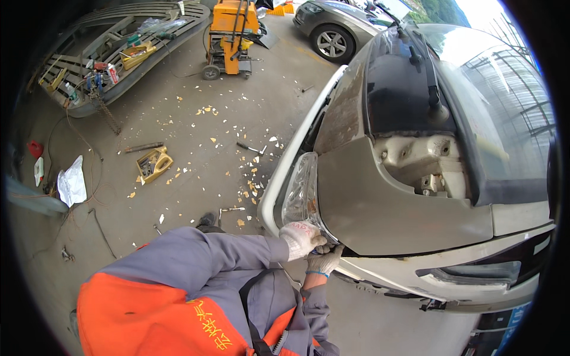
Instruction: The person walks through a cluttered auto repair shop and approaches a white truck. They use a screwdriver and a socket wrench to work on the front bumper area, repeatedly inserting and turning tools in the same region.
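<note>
My left hand (300, 238), in a white glove with red print and grey fingertips, reaches to the lower corner of the clear headlight (300, 190). Its fingers are curled closed at the seam under the light. Just beside it, my right hand (323, 261), in a pale glove with a blue cuff edge, is bent closed against the lower edge of the grey-brown body panel (380, 207). The fingertips of both hands meet at this gap. A small dark and bluish bit shows between them, too hidden to name.
A white bumper (386, 268) runs along the van's lower front. On the floor lie a yellow tool tray (155, 164), a ratchet (252, 148), another wrench (231, 209) and scattered chips. An orange wheeled machine (231, 38), a slatted metal bench (119, 53) and a grey car (332, 32) stand beyond.
</note>
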`<action>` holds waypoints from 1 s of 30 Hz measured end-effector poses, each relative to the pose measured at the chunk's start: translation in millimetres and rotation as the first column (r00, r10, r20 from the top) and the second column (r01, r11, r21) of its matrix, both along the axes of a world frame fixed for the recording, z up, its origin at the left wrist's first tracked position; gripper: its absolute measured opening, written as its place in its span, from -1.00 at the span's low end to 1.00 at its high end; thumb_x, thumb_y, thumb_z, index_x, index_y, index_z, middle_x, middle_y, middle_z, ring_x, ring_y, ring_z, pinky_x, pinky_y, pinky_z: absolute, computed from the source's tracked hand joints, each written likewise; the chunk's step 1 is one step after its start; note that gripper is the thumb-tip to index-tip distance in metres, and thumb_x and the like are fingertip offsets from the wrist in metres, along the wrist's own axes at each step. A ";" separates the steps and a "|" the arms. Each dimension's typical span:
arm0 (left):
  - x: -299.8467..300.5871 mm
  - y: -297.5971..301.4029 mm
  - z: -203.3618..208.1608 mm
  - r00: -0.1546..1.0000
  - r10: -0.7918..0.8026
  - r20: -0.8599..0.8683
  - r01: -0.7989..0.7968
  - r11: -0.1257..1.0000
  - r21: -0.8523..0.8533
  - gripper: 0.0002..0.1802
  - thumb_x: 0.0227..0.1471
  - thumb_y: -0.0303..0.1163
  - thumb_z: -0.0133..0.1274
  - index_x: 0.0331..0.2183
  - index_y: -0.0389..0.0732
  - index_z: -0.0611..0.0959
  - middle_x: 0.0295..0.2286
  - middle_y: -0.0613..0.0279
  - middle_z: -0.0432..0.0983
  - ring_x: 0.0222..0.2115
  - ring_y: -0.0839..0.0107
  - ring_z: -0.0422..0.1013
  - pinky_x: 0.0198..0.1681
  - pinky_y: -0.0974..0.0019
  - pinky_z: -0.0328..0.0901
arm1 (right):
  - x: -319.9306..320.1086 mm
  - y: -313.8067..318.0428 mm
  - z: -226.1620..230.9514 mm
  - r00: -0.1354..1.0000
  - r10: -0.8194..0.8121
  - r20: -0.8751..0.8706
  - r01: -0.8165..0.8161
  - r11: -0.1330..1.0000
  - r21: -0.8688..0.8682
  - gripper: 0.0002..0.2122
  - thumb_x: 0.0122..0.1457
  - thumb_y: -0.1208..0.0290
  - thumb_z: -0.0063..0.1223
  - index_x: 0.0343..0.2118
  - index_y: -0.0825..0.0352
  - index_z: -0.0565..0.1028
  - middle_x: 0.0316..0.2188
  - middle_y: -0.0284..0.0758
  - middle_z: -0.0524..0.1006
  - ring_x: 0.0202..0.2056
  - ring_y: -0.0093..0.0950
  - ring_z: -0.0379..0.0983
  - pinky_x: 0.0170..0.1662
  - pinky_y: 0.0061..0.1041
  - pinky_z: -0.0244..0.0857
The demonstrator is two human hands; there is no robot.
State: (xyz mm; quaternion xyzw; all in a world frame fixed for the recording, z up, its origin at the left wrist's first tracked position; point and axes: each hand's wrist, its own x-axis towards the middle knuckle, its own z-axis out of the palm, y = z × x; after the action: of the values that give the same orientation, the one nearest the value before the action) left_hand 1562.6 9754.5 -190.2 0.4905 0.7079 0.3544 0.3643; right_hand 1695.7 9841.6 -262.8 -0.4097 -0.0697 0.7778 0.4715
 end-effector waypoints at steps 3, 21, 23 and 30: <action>-0.9 -0.4 -14.6 1.000 -0.006 0.017 0.005 0.994 0.108 -0.50 0.22 0.07 -0.09 -0.18 -0.09 0.73 -0.26 0.06 0.65 -0.17 0.03 0.54 -0.10 0.07 0.37 | -2.3 -0.1 1.4 0.998 0.047 -0.049 -0.044 0.998 0.049 -0.64 0.43 0.09 -0.19 -0.49 0.16 0.36 -0.68 -0.61 0.18 -0.72 -0.69 -0.04 -0.67 -0.62 -0.15; 1.6 -4.5 -7.1 0.983 0.169 -0.069 -0.160 0.979 0.126 -0.61 0.07 -0.12 0.25 -0.34 -0.33 0.75 -0.47 0.05 0.65 -0.45 0.26 0.53 -0.32 0.24 0.37 | -8.7 -6.2 11.6 0.984 -0.179 0.004 0.178 0.980 -0.090 -0.83 0.28 0.31 0.02 -0.45 0.19 0.40 -0.60 -0.46 0.37 -0.72 -0.60 0.11 -0.66 -0.55 -0.03; 0.0 -0.6 -21.6 0.969 0.229 0.093 -0.238 0.965 0.109 -0.64 0.06 -0.22 0.31 -0.33 -0.38 0.74 -0.47 0.14 0.67 -0.46 0.46 0.50 -0.33 0.35 0.35 | -10.6 -6.3 9.1 0.983 -0.185 -0.010 0.183 0.980 -0.072 -0.88 0.27 0.31 0.02 -0.40 0.15 0.43 -0.57 -0.47 0.38 -0.69 -0.63 0.12 -0.66 -0.57 -0.05; 1.7 6.1 -22.1 0.945 0.310 0.107 -0.315 0.948 0.038 -0.57 0.00 -0.14 0.37 -0.34 -0.37 0.72 -0.55 0.28 0.58 -0.62 0.57 0.38 -0.55 0.44 0.30 | -4.3 -6.3 10.0 0.978 -0.210 0.002 0.210 0.976 -0.063 -0.88 0.23 0.30 0.08 -0.37 0.19 0.42 -0.57 -0.38 0.40 -0.72 -0.56 0.12 -0.66 -0.49 -0.04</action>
State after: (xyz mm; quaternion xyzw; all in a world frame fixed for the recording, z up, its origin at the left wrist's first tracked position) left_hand 1564.3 9760.6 -212.3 0.3639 0.7477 0.4508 0.3247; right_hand 1691.4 9835.3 -252.8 -0.4278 -0.0004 0.7264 0.5378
